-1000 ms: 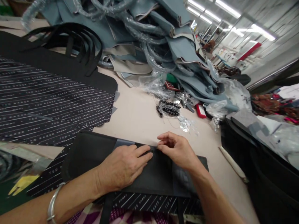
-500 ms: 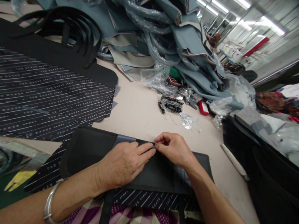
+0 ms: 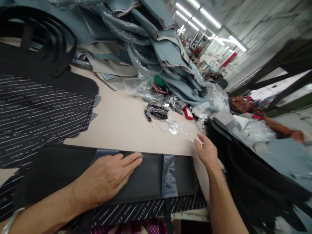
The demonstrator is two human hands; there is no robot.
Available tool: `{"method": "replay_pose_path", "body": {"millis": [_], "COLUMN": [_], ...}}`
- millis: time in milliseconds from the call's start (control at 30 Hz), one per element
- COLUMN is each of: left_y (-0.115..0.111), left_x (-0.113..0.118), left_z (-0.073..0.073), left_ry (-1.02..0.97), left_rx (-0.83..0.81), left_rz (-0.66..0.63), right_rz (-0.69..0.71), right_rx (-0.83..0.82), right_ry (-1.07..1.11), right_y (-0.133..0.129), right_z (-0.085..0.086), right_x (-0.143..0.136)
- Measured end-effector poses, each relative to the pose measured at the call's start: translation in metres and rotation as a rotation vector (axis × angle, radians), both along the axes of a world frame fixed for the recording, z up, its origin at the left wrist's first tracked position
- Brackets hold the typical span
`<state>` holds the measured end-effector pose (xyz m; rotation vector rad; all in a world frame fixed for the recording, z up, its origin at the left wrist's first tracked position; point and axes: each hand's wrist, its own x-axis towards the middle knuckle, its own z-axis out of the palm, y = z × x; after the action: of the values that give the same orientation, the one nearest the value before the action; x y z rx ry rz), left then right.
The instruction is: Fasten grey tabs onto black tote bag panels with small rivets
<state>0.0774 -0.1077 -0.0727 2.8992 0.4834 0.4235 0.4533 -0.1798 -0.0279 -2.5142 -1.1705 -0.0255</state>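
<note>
A long black panel [image 3: 143, 185] with grey-blue strips lies along the near side of the table. My left hand [image 3: 109, 175] rests on it, fingers extended and pressed together, holding it at its far edge. Beside those fingertips shows a small shiny piece [image 3: 141, 157]. To the right, off the panel, my right hand [image 3: 206, 151] is raised with thumb and fingers close together around something small and pale, too blurred to name. Beyond the panel are a black beaded-looking bundle [image 3: 157, 112] and small silvery discs [image 3: 173, 126].
Striped black fabric [image 3: 44, 107] with lettering spreads at left, near black straps [image 3: 56, 42]. Blue-grey pieces [image 3: 168, 55] are piled at the back. A red-and-white object [image 3: 188, 113] lies by plastic wrapping. Black material [image 3: 246, 178] fills the right side.
My right hand has left the panel's edge and moved right. My left hand still rests on the panel. The view has shifted right, uncovering the grey-blue strip on the panel's right part.
</note>
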Motion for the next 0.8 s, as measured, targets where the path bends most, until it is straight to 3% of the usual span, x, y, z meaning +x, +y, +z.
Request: {"method": "replay_pose_path", "body": {"millis": [133,300,333,400,500,533,600,667,800], "left_y": [0.003,0.002,0.001,0.001,0.000,0.000,-0.001,-0.001,-0.001], "left_x": [-0.001,0.000,0.001,0.001,0.001,0.001,0.001,0.001,0.002], "left_z": [-0.007,-0.003,-0.001,0.002,0.007,0.008,0.011,0.012,0.011], "left_ry": [-0.052,-0.046,-0.042,-0.025,-0.015,-0.009,0.001,0.009,0.019], "left_rx": [0.028,-0.002,-0.018,-0.052,-0.057,-0.053,-0.046,-0.040,-0.038], "left_rz": [-0.021,-0.021,-0.011,0.016,0.030,0.028,0.019,0.013,0.023], "right_rz": [-0.106,-0.076,-0.071,-0.066,-0.047,-0.043,-0.020,0.032,0.047], "right_rx": [-0.050,0.100,0.170,0.469,1.070,1.193,1.237,1.181,1.106], "right_ry": [-0.080,-0.057,-0.048,0.094,0.693,0.918,1.270,1.487,1.546], "right_y": [-0.033,-0.047,-0.047,-0.043,-0.029,-0.022,-0.007,0.008,0.033], "right_z": [-0.011,-0.012,-0.007,0.004,0.022,0.025,0.028,0.024,0.007], "right_x": [0.053,0.058,0.053,0.034,-0.011,-0.028,-0.063,-0.092,-0.126]}}
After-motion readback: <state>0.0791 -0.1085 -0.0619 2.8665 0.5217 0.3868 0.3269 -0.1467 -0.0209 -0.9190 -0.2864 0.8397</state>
